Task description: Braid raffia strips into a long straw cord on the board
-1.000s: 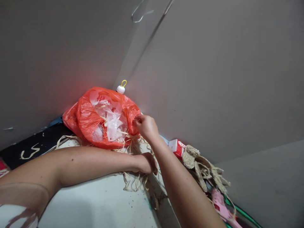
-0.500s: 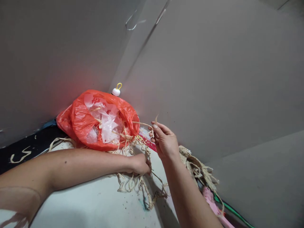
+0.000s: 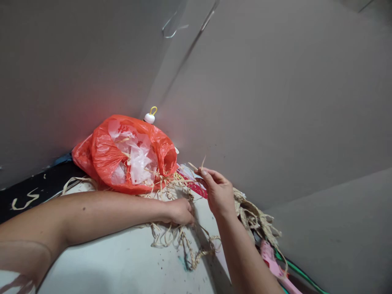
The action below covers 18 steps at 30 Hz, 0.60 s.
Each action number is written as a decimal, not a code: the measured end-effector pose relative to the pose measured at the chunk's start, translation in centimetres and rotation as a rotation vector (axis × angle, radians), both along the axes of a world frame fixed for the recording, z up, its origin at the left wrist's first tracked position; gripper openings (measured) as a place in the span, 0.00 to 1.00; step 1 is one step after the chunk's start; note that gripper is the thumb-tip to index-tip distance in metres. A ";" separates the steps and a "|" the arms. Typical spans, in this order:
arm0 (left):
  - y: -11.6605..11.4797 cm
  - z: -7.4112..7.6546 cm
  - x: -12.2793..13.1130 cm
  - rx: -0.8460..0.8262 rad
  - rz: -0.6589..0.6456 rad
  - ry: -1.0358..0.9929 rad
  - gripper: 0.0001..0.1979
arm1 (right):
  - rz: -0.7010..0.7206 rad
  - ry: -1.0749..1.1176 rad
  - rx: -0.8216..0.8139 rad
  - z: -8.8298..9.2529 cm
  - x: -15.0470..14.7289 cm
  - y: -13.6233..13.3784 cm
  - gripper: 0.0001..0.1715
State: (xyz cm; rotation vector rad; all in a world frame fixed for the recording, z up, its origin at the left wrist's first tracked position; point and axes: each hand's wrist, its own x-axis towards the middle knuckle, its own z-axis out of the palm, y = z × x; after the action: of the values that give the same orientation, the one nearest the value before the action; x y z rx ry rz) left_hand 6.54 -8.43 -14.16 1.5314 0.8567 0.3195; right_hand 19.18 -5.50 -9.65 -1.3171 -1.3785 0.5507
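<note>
A narrow, straw-coloured fibre braid (image 3: 192, 261) lies on the white, flat-topped table (image 3: 122, 261), just below the left hand (image 3: 181, 211). It shows plaiting over much of its visible length, while many pale, ribbon-like loose strands (image 3: 159, 244) beside it lie unplaited — the work looks partway along, though how much is left I cannot tell. From near the left hand the braid's long axis runs toward the table's near side, then hooks right. The left hand is curled, its fingers mostly hidden, so I cannot tell what it grips. The right hand (image 3: 218, 190) pinches a thin, pale, straw-like strip (image 3: 203, 161) between thumb and fingertips — one tip points up, another slants left toward the crumpled, red-orange plastic bag (image 3: 105, 151)
</note>
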 end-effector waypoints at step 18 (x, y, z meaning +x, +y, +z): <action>0.0 0.1 0.0 0.025 -0.002 0.016 0.03 | 0.382 -0.575 -0.119 -3.2 -0.3 3.1 0.13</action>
State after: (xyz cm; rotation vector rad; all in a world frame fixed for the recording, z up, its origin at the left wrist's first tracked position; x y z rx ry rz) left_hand 6.58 -8.41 -14.03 1.5599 0.8667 0.3186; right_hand 18.87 -2.40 -12.84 -1.3724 -2.1272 0.5318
